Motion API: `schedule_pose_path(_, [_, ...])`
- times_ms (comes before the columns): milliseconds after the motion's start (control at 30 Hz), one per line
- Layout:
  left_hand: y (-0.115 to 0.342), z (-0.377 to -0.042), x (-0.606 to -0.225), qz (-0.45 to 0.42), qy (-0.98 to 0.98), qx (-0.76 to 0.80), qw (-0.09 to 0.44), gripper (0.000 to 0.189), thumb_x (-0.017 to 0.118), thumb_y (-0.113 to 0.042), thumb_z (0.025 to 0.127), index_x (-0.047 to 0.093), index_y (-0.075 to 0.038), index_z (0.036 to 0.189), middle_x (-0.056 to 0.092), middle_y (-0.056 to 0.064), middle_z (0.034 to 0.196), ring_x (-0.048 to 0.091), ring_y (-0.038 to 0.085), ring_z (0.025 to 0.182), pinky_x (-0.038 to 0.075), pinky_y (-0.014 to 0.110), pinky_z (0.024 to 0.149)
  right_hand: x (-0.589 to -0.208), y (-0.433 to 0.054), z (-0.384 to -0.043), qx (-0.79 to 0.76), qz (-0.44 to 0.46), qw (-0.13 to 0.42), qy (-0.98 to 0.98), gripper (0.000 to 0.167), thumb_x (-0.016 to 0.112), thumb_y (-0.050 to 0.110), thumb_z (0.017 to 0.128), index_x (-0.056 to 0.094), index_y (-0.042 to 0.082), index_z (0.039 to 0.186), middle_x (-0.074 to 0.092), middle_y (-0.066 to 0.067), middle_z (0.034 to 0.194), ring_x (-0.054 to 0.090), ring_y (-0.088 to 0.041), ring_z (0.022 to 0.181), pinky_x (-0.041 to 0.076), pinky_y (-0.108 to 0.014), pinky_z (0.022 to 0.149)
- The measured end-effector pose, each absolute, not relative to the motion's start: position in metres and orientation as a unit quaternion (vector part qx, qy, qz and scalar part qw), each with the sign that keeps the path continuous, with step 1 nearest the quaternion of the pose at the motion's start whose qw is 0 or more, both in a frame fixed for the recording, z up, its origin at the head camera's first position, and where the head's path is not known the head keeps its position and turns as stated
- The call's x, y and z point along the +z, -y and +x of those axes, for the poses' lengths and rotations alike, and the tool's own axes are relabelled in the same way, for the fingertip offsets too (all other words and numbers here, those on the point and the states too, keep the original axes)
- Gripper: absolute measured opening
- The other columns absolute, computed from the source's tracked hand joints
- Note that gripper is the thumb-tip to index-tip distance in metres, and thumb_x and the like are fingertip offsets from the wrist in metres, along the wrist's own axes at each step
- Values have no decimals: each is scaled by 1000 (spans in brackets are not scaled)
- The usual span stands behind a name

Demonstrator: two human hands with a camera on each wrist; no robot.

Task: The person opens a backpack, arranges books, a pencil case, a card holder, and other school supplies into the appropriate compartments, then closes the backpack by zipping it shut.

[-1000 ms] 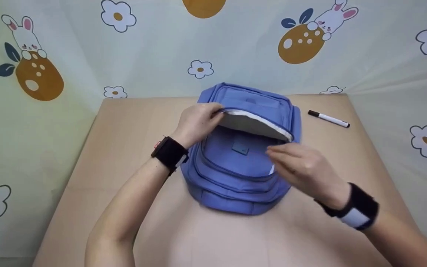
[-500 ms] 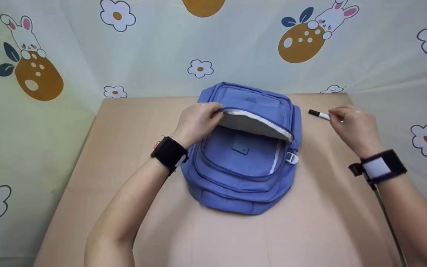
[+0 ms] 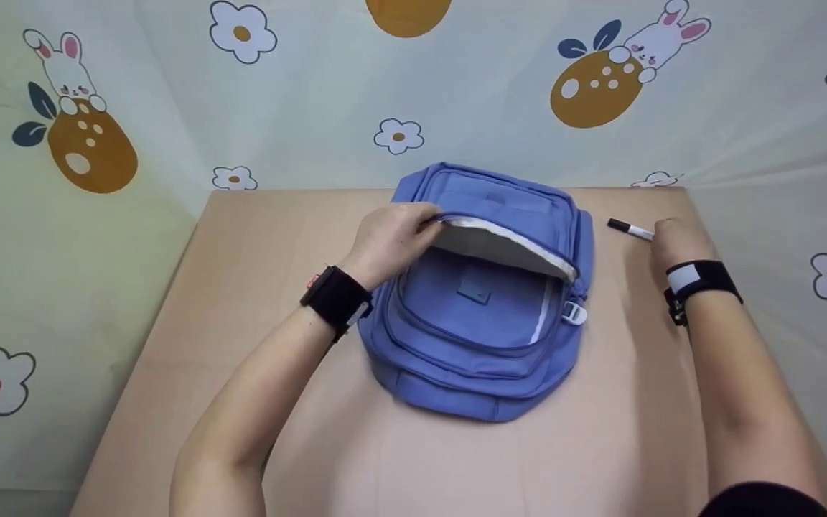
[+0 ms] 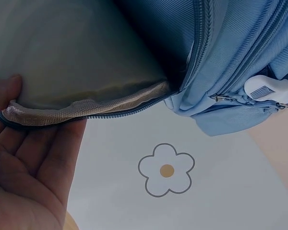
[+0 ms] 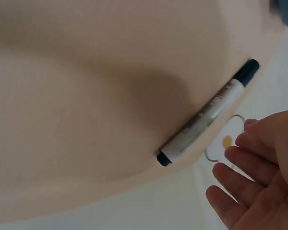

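A blue backpack (image 3: 467, 384) lies on the table with its front pocket unzipped. My left hand (image 3: 393, 240) pinches the edge of the pocket flap (image 3: 507, 250) and holds it raised, so its pale lining shows. In the left wrist view, the thumb lies on the lining side and the fingers lie under the zipper edge (image 4: 120, 114). To the right of the bag, a white marker with a black cap (image 3: 629, 229) lies on the table. My right hand (image 3: 680, 240) is beside the marker and overlaps its end in the head view. The right wrist view shows those fingers (image 5: 247, 165) loosely bent, holding nothing.
The brown table (image 3: 277, 237) stands against a cloth backdrop (image 3: 313, 93) printed with flowers and rabbits. A white buckle (image 3: 574, 314) hangs at the bag's right side. Each wrist wears a black strap, the right one (image 3: 704, 280) close to the table's right edge.
My right hand has moved from the pocket opening across to the marker at the right. My left hand keeps hold of the flap. The head view has shifted slightly.
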State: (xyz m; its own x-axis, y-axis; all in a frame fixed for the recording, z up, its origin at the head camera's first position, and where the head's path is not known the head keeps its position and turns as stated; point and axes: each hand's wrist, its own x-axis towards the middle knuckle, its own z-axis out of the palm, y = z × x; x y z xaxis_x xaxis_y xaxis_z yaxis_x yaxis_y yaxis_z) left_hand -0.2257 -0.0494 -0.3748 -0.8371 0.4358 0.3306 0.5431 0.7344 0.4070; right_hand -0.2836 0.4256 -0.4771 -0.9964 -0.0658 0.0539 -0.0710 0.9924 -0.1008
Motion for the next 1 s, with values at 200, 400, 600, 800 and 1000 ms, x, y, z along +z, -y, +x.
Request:
schedule_pose_path(200, [49,-225,-377,-271,923,-248,111,21,63,-22,102,77,-11,114,76,2,104,70,17,90,55,38,75,-491,-419,-285,48,19,11,999,9,52,-14,86,60,-13,90,61,-34,91,60,-47,81,50,-60,79])
schedule_pose_path(400, [49,-225,-377,-269,924,-248,109,22,63,-22,102,76,-11,115,76,3,106,70,18,92,56,38,77,-496,-408,-285,42,16,70,997,12,51,-15,86,62,-10,82,62,-31,80,61,-47,73,49,-62,62])
schedule_pose_path(600, [50,-224,-377,-266,924,-251,110,21,63,-21,102,77,-11,115,76,3,107,70,18,92,56,39,77,-499,-406,-288,30,4,92,995,11,52,-16,82,62,-12,79,61,-32,82,61,-50,75,51,-63,59])
schedule_pose_path(800, [50,-224,-377,-265,924,-253,105,21,63,-20,102,77,-11,114,76,3,107,70,18,93,56,38,78,-502,-409,-289,22,-3,82,996,10,54,-16,82,63,-12,79,63,-32,83,62,-50,76,52,-63,60])
schedule_pose_path(1000, [51,-224,-376,-264,925,-250,106,21,62,-21,102,77,-11,115,76,3,107,70,18,94,56,39,77,-503,-411,-284,11,33,86,996,12,55,-15,83,63,-9,76,62,-30,78,62,-49,72,51,-63,58])
